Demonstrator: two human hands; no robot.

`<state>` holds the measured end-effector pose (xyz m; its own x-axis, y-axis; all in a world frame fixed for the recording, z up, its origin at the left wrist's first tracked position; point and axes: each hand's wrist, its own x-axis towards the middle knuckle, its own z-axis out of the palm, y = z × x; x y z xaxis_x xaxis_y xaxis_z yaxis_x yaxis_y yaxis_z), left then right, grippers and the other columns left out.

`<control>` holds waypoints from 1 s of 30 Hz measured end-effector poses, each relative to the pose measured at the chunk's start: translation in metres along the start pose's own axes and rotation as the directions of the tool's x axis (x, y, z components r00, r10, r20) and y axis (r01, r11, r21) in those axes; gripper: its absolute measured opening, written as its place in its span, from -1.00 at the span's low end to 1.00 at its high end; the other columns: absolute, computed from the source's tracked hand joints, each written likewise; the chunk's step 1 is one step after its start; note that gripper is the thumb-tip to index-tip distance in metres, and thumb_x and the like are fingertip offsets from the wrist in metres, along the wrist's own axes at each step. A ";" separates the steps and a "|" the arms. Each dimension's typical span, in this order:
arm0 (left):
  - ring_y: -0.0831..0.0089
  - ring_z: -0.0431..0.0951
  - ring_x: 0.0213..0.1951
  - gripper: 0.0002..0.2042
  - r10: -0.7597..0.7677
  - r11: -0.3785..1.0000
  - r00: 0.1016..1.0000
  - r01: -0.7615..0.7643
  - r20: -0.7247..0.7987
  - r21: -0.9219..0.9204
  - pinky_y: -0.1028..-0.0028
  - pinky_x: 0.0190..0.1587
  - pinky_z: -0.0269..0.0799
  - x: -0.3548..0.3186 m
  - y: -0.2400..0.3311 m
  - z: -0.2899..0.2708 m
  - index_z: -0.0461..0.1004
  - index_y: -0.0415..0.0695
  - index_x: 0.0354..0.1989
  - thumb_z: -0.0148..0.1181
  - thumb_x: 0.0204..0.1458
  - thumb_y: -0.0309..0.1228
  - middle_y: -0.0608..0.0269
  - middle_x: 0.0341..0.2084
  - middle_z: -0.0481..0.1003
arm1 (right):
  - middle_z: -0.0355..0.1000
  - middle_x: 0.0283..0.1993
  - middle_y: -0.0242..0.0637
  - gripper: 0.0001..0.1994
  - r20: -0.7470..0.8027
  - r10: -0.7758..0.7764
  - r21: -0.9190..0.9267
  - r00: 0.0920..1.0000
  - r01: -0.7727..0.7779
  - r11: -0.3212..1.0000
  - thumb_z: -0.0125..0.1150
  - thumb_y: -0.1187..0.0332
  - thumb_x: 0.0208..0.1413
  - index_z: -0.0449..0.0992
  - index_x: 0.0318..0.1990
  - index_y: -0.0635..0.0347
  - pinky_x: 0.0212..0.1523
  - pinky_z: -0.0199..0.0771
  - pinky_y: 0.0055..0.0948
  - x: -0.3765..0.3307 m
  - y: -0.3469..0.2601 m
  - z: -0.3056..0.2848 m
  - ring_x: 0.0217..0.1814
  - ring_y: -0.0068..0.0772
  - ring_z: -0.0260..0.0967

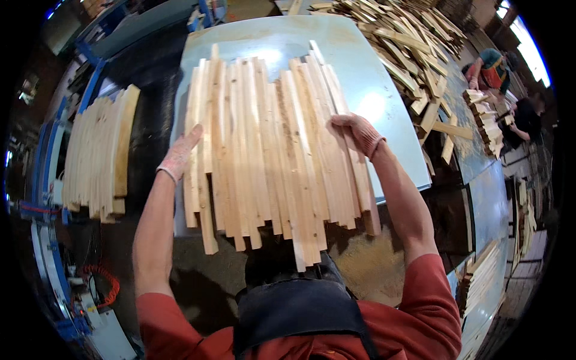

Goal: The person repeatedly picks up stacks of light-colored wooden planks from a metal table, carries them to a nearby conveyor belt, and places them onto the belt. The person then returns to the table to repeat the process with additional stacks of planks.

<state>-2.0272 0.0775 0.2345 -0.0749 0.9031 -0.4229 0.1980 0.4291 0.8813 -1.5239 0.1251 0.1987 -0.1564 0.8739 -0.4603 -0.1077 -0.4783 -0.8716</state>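
A wide row of pale wooden strips (264,144) lies side by side on the light, shiny tabletop (288,33). Their ends are staggered, and several stick out over the near edge towards my apron. My left hand (182,153), in a pinkish knit glove, grips the row's left side. At the right side my right hand (359,133), gloved alike, has its thumb over the outermost strips; its other fingers are partly hidden. Between them, my two hands clasp the row from both sides.
Another batch of strips (99,156) stands on a dark surface beside blue machinery at left. Loose wood pieces (414,54) are heaped at the far right. Beyond them a co-worker (489,69) handles stacked wood. A red coiled hose (105,282) hangs at lower left.
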 end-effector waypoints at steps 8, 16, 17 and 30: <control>0.10 0.70 0.09 -0.16 0.236 0.871 0.939 -0.089 -0.252 0.483 0.26 0.23 0.56 0.083 0.009 -0.036 0.53 -0.28 0.35 0.50 0.08 0.18 -0.12 0.10 0.67 | 0.66 -0.30 -0.21 -0.84 0.055 0.085 0.086 0.995 -0.090 0.992 0.42 0.35 0.27 0.68 -0.19 0.28 -0.34 0.70 -0.26 0.079 -0.050 0.037 -0.39 -0.35 0.58; -0.19 0.33 0.48 0.05 0.244 0.507 0.885 0.231 -0.395 0.830 0.03 0.48 0.30 0.059 0.010 -0.073 0.06 -0.12 0.66 0.25 0.15 0.32 -0.22 0.55 0.19 | 0.65 -0.22 -0.22 -0.82 0.074 0.046 0.064 0.996 -0.050 0.997 0.38 0.40 0.25 0.59 -0.09 0.30 -0.23 0.73 -0.26 0.108 -0.059 0.133 -0.28 -0.34 0.63; -0.18 0.26 0.52 0.03 0.251 0.500 0.882 0.234 -0.398 0.834 0.02 0.53 0.21 0.056 0.006 -0.078 0.06 -0.14 0.66 0.19 0.19 0.33 -0.22 0.58 0.14 | 0.63 -0.17 -0.21 -0.77 0.109 0.062 0.076 0.992 -0.070 0.995 0.38 0.42 0.25 0.54 -0.02 0.29 -0.17 0.73 -0.23 0.116 -0.054 0.136 -0.20 -0.31 0.63; -0.08 -0.07 0.67 -0.10 0.299 0.380 0.927 0.101 -0.225 0.920 0.00 0.68 -0.25 0.040 -0.021 -0.252 0.07 -0.18 0.67 0.00 0.34 0.23 -0.19 0.67 -0.02 | 0.60 -0.04 -0.22 -0.46 0.070 0.062 -0.127 0.996 -0.052 0.991 0.48 0.06 0.24 0.52 0.17 0.28 -0.03 0.68 -0.21 0.138 -0.022 0.333 -0.10 -0.37 0.57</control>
<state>-2.2810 0.1091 0.2524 -0.2305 0.9697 -0.0813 0.9664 0.2379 0.0978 -1.8698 0.2273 0.2110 -0.2314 0.8345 -0.5000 0.0258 -0.5085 -0.8607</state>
